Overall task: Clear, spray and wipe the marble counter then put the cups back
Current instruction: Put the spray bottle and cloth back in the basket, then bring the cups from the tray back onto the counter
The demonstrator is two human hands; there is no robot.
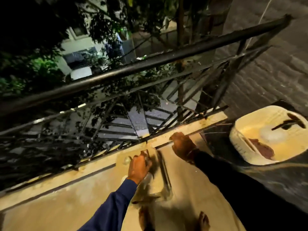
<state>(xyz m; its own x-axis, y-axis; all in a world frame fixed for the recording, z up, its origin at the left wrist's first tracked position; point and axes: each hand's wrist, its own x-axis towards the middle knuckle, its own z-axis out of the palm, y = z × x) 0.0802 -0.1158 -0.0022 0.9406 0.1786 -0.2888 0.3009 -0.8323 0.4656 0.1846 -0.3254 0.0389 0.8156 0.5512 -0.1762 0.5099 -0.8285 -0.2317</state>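
The left hand (139,165) is curled around something blurred, perhaps a cloth or bottle, I cannot tell which; the right hand (182,145) rests open-fingered at the railing's (150,64) foot. No cups or marble surface show out here; better to steady that grip and head back before anything slips through the bars.

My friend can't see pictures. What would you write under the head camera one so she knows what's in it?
A person's left hand grips something blurred while the right hand reaches toward a dark metal railing on a balcony at night. A white sink sits at right, with trees and a building beyond the railing, and bare feet below.
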